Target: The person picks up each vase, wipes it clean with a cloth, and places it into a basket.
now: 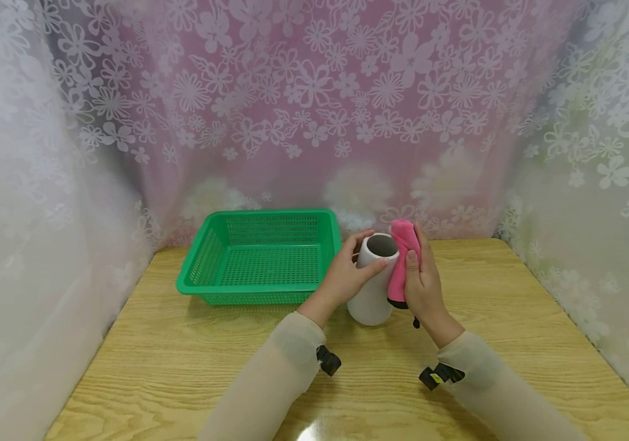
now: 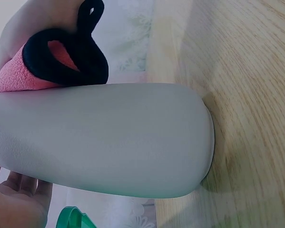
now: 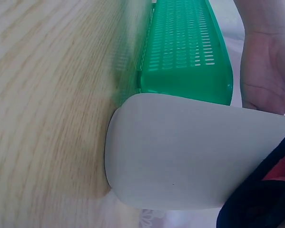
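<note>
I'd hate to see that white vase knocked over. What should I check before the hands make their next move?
1. Left hand gripping the white vase: ok, fingers and thumb curl round its upper part.
2. Right hand holding the pink cloth: ok, thumb on the near face.
3. Cloth at the vase's outside, not in its mouth: ok.
4. Vase base flat on the table: cannot tell, a shadow hides how the edge meets the wood.
5. Green basket clear of the vase's base: ok, tabletop shows between them in the head view.
6. Vase empty inside: cannot tell, its bottom is out of sight.
</note>
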The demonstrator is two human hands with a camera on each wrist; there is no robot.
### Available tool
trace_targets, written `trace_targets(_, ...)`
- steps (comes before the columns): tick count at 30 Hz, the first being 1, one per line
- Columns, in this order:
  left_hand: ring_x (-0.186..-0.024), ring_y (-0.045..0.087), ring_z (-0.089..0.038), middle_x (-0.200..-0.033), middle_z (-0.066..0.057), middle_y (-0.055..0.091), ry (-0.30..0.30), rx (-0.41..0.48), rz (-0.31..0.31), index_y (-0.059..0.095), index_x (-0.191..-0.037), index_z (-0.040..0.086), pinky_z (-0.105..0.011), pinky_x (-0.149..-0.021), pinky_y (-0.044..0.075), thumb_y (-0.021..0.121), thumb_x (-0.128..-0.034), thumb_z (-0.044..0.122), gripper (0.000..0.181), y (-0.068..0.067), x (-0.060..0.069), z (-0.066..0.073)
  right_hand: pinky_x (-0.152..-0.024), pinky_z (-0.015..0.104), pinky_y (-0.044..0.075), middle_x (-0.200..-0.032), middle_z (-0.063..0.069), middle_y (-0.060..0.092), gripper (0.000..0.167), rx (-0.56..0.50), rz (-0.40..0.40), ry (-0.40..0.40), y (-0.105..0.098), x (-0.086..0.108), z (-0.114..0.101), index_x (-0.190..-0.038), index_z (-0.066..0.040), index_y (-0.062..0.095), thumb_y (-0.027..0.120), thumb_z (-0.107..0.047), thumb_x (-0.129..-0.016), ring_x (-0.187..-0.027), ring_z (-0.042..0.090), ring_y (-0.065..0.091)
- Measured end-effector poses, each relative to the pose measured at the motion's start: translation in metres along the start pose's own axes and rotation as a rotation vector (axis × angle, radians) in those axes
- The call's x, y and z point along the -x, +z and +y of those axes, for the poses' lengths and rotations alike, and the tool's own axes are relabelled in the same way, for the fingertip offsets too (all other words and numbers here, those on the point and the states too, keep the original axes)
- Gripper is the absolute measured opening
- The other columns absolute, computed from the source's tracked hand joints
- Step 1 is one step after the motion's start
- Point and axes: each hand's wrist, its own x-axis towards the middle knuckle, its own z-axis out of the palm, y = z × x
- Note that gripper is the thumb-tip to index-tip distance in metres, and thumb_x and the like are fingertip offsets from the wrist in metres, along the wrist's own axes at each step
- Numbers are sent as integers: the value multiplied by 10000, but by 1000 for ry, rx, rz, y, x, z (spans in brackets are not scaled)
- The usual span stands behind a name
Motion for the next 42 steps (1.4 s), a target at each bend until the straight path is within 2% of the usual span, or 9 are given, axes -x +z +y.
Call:
trace_targets(6,-1305,511,-256,-1369,46,535,1,-4,-6,418,-1502,320,-466,-998,484,734,-913,417,675,0,0,0,-888,156,395,-1491,280,367,520,-3,-3,22,-1,1,1,-1591,-52,197,329,-53,-1088,-1121,15,440)
trace_targets(16,-1294,515,-262,-1368,11,529,13,-1,-5,406,-1521,239,-464,-980,499,728,-925,385,693,0,1,-1,-907,132,382,-1503,272,371,521,-13,0,55,-1,1,2,-1592,-44,200,333,-58,-1088,-1130,-1,439)
trace_targets(22,-1286,519,-250,-1351,29,535,14,9,-4,415,-1511,262,-437,-974,501,730,-922,382,679,0,1,0,-911,135,376,-1514,259,361,521,-4,-21,95,-2,2,2,-1599,-55,180,321,-100,-1099,-1178,156,464)
trace_targets(24,-1282,522,-247,-1342,37,538,15,7,-3,418,-1510,257,-428,-970,503,729,-922,383,677,0,0,0,-937,183,383,-1515,257,356,519,-8,-37,120,-3,2,3,-1599,-53,172,311,-122,-1103,-1207,242,467)
trace_targets(26,-1276,528,-237,-1335,44,542,15,6,-1,422,-1508,263,-418,-966,503,729,-921,383,673,0,0,1,-1013,291,393,-1524,262,341,520,-3,-57,155,-4,3,6,-1597,-42,162,303,-141,-1107,-1260,322,452)
trace_targets(29,-1267,536,-221,-1330,51,548,12,1,-1,428,-1499,287,-410,-962,505,731,-920,383,662,1,0,0,-1095,498,356,-1548,241,318,531,-8,-89,206,-4,5,28,-1609,-82,146,292,-203,-1113,-1338,374,399)
trace_targets(31,-1265,537,-207,-1330,56,549,11,0,-2,428,-1495,305,-407,-967,501,733,-919,382,656,1,0,-1,-1123,589,297,-1574,231,287,537,-12,-112,234,-4,6,38,-1613,-92,135,291,-217,-1114,-1389,390,348)
trace_targets(34,-1270,533,-210,-1332,48,550,14,1,-1,428,-1494,307,-418,-977,498,732,-920,380,654,1,0,-1,-1134,610,274,-1602,181,270,544,-4,-136,254,-3,9,54,-1622,-163,143,291,-293,-1115,-1420,375,317)
trace_targets(42,-1274,534,-234,-1332,49,550,10,8,5,431,-1491,312,-425,-976,502,733,-916,395,655,1,0,-1,-1140,636,239,-1606,170,277,561,38,-180,303,-3,11,65,-1622,-217,162,275,-400,-1104,-1442,397,288)
